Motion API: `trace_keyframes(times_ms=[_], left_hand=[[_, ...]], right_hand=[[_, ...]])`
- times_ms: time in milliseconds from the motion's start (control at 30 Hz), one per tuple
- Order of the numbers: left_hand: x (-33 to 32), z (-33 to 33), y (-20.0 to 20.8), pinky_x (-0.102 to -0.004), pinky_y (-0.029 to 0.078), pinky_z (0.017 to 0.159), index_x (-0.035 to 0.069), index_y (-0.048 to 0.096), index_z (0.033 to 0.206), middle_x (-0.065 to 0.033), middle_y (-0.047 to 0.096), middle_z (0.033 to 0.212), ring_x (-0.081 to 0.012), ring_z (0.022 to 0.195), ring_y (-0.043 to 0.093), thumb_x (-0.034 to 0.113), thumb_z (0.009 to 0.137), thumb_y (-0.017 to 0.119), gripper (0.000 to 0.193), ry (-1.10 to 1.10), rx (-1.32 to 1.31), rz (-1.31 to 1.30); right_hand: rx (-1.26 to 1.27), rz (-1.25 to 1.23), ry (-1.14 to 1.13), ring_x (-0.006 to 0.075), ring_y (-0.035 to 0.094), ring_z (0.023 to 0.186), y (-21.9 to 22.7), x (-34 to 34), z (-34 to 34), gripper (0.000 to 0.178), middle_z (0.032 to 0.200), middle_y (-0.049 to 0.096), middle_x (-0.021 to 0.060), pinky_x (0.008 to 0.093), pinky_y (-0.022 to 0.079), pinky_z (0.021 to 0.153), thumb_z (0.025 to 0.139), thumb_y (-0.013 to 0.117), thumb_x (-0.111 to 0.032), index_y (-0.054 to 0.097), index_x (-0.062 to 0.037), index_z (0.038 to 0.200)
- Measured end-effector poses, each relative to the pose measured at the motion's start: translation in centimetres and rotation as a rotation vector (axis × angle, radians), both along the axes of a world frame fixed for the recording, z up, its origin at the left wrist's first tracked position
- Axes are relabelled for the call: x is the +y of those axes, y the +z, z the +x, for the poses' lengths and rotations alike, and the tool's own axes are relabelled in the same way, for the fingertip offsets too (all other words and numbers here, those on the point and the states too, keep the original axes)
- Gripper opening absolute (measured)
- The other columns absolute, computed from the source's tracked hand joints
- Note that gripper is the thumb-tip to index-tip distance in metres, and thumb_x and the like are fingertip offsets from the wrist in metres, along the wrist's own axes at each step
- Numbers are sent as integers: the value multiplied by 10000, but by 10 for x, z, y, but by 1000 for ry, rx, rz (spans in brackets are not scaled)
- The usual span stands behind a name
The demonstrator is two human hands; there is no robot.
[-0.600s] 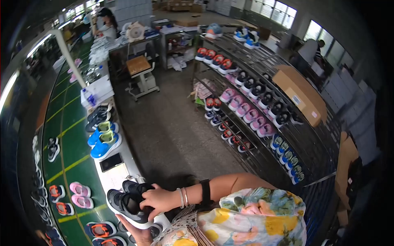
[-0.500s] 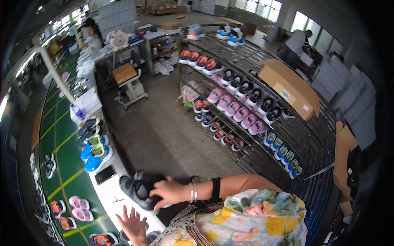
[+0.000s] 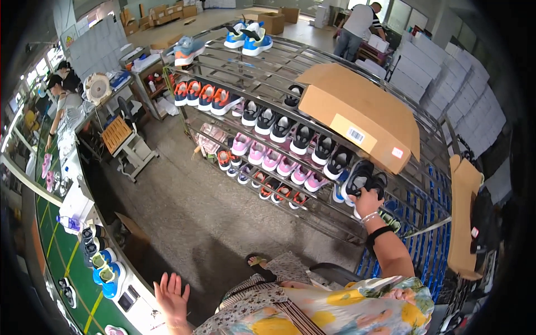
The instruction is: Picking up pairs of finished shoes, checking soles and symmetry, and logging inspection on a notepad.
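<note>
My right hand (image 3: pixel 365 203) is stretched out to the metal shoe rack, its fingers closed around a pair of black sneakers (image 3: pixel 358 177) with light soles. The pair is at the right end of a row of black sneakers (image 3: pixel 303 138); whether it rests on the bars is hidden. Low on the left, my left hand (image 3: pixel 173 296) is open with fingers spread, holding nothing, beside the white bench edge. Blue and lime sneakers (image 3: pixel 113 277) and a dark phone-like slab (image 3: pixel 129 298) lie on that bench.
The rack also bears orange and navy sneakers (image 3: pixel 208 98), pink sneakers (image 3: pixel 272 158) and a cardboard box (image 3: pixel 357 123). A green conveyor belt (image 3: pixel 84 296) runs along the left. Another cardboard piece (image 3: pixel 463 223) stands at right. Two or more people are farther off.
My right hand has carried the dark sneakers from the white bench across to the rack on the right. My left hand stays open near the bench. The view has turned rightward.
</note>
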State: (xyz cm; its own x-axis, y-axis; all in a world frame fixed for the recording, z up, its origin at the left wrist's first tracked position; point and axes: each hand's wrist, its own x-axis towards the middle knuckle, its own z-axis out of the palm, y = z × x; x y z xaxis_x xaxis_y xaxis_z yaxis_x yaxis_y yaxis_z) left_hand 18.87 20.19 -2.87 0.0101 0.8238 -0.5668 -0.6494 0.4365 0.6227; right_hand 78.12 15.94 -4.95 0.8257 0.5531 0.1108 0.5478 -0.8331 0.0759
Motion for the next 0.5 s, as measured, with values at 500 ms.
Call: trace_keyframes(times_ms=[500], left_hand=[[-85,-13,-18,-408,354,961,86,490,1192,-71,507,1211,-195,1137,459,391,899,464,424,457,-162,-112]], right_hand=[[285,-223,1056,363,531,1022,-110,344,-144,526,1154,532,186,433,430,853,793,600,-378,504,-25,1170]])
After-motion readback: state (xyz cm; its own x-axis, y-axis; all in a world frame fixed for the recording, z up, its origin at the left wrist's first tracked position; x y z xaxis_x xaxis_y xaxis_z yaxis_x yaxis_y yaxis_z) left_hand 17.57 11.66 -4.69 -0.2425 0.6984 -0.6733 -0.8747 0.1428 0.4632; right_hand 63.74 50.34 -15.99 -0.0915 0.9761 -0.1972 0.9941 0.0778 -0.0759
